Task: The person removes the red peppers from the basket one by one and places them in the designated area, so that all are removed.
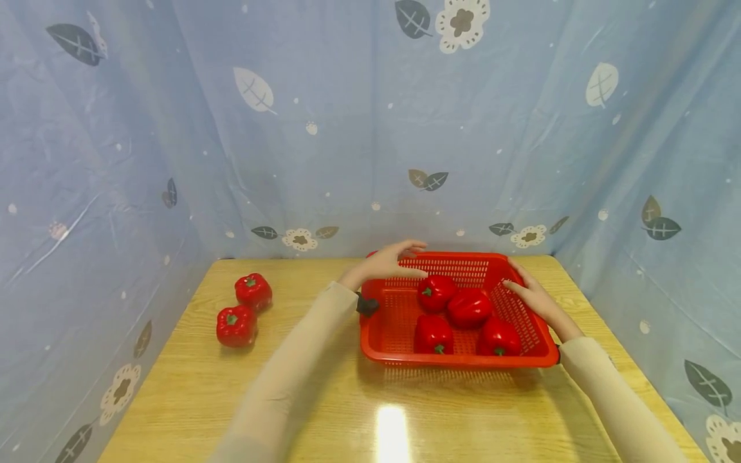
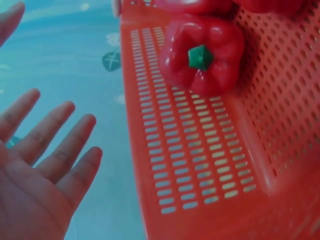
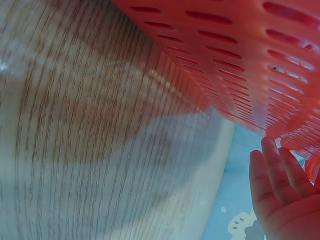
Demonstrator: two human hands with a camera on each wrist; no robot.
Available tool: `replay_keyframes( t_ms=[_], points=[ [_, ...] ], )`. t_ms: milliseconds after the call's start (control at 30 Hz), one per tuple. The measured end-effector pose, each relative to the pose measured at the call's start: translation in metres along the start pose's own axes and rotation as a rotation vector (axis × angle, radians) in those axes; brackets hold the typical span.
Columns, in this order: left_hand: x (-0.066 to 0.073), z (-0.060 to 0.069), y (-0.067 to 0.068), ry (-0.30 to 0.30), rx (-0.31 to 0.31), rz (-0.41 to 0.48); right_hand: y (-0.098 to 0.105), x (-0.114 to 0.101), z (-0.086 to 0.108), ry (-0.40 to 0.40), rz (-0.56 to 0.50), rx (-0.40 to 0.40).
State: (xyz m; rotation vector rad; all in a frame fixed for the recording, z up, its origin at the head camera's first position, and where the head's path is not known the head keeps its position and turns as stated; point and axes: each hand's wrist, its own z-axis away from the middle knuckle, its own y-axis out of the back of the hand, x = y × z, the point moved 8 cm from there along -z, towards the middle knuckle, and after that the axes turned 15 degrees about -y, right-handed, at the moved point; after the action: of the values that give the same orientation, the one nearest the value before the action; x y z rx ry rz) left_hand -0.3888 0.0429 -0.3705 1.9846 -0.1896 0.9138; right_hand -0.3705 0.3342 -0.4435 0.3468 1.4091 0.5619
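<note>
Red plastic is the first item on my inspection: a slotted basket (image 1: 457,360) standing on a wood-grain table (image 1: 173,399), right of centre as I see it through the head feed. I count four glossy red peppers inside. One, the rear-left pepper (image 1: 437,294), has its green stem turned to the left; the middle pepper (image 1: 470,308) lies close beside it. The front-left pepper (image 1: 433,334) and the front-right pepper (image 1: 500,337) sit near the front wall, their stems facing the near side. The basket's left end shows bare slotted floor.

Two further items I record outside the basket, at the table's left: a rear loose pepper (image 1: 253,290) and a near loose pepper (image 1: 236,326), both stem up. They sit side by side; whether they touch I cannot tell.

Grip, left: I find the person's left hand (image 1: 390,262) at the basket's rear-left corner, fingers extended, thumb set apart from them, holding nothing. My left wrist feed shows it clear of the nearest pepper.

Grip, right: the right hand (image 1: 535,297) lies along the basket's right end, fingers straight outside the wall and thumb on the rim's inner side. I see no clasp on the rim; whether the fingertips touch the wall I cannot tell.

Surroundings: pale sleeves (image 1: 608,392) cover both forearms, a dark device (image 1: 366,305) sits at the left wrist, and a blue curtain (image 1: 347,148) printed with leaves and flowers hangs behind.
</note>
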Motion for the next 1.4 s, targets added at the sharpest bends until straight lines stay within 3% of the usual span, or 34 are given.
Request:
replay_keyframes(
  t_ms=[267,500,733,1100,1400],
  points=[
    [-0.003,-0.01,-0.018,0.003,-0.045,-0.01,0.001,0.0,-0.003,0.014,0.005,0.001],
    [-0.01,-0.015,-0.033,0.041,-0.07,0.011,0.001,0.0,-0.002,0.009,0.028,0.018],
    [-0.016,-0.023,-0.046,0.041,-0.089,-0.013,0.002,0.003,-0.002,0.012,-0.022,0.01],
    [-0.021,-0.025,-0.054,0.041,-0.044,-0.015,0.001,0.002,-0.002,0.019,-0.017,0.01],
    [-0.035,-0.028,-0.058,0.081,-0.015,-0.024,-0.001,-0.007,0.003,-0.01,-0.024,-0.012]
  ],
)
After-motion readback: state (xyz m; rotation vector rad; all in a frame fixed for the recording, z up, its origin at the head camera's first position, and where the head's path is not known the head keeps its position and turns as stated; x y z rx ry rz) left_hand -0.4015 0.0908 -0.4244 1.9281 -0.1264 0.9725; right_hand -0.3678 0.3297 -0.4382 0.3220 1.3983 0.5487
